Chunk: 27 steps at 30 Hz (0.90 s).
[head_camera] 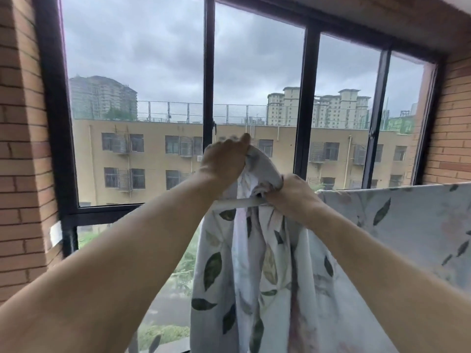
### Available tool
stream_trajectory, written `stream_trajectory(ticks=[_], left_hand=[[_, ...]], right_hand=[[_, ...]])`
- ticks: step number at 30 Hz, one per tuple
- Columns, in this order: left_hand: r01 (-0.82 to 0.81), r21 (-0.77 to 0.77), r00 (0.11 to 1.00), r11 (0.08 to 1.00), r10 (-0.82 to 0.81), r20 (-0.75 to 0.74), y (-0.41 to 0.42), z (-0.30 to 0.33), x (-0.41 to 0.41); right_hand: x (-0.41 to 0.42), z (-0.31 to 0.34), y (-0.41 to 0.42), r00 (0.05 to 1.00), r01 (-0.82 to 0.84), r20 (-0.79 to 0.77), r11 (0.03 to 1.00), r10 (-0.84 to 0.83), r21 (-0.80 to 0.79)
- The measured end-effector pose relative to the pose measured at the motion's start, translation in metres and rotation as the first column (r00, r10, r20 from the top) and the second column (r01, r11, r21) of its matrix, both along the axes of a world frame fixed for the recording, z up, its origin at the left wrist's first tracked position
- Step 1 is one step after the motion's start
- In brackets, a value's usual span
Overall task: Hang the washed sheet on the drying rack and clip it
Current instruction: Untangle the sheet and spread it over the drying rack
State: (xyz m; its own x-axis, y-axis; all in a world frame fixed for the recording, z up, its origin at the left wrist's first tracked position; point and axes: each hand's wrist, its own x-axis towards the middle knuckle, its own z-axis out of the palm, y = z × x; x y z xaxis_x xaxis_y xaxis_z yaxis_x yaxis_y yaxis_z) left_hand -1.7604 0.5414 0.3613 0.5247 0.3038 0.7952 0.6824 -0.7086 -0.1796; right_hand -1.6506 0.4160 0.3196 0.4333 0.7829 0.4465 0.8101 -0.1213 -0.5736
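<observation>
**Both hands bunch the sheet at the rail**

Arms reach up and forward. The left hand point(224, 159) grips a raised fold of the leaf-print sheet point(254, 263); the right hand point(293, 192) clutches it at the white rail point(237, 203) (the rest drapes rightward). No readable writing.

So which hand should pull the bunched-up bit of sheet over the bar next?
Probably the left hand. It already grips the raised bunch of the sheet above the rack bar, while the right hand holds cloth down at the bar.
</observation>
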Motion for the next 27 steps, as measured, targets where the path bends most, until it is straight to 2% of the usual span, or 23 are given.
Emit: stream_trajectory(ticks=[2,5,9,12,15,21,24,27], left_hand=[[-0.098,0.167,0.992,0.981,0.111,-0.068,0.005,0.014,-0.011],[-0.186,0.301,0.971,0.935,0.222,-0.092,0.015,0.031,-0.031],[-0.279,0.299,0.939,0.913,0.324,-0.113,0.031,0.027,-0.079],[-0.359,0.237,0.913,0.903,0.393,-0.114,0.043,0.020,-0.108],[-0.416,0.199,0.891,0.887,0.441,-0.102,0.056,0.019,-0.141],[-0.444,-0.009,0.888,0.896,0.439,-0.136,0.077,0.025,-0.192],[-0.363,-0.152,0.926,0.919,0.338,-0.171,0.083,0.013,-0.215],[-0.232,-0.256,0.957,0.938,0.174,-0.231,0.086,-0.013,-0.237]], right_hand=[[-0.005,-0.008,0.004,1.000,0.009,-0.016,0.999,-0.009,0.041],[-0.019,-0.005,0.014,0.987,0.065,0.147,0.998,-0.068,0.025],[-0.057,0.009,0.014,0.934,0.135,0.339,0.990,-0.116,-0.033],[-0.083,0.017,0.014,0.841,0.212,0.527,0.971,-0.122,-0.114],[-0.122,0.029,0.018,0.777,0.248,0.619,0.959,-0.113,-0.137],[-0.183,0.038,0.032,0.883,0.130,0.470,0.965,-0.008,-0.227],[-0.206,0.027,0.040,0.956,-0.002,0.275,0.940,0.102,-0.340],[-0.221,0.009,0.041,0.973,-0.165,0.055,0.838,0.226,-0.521]])
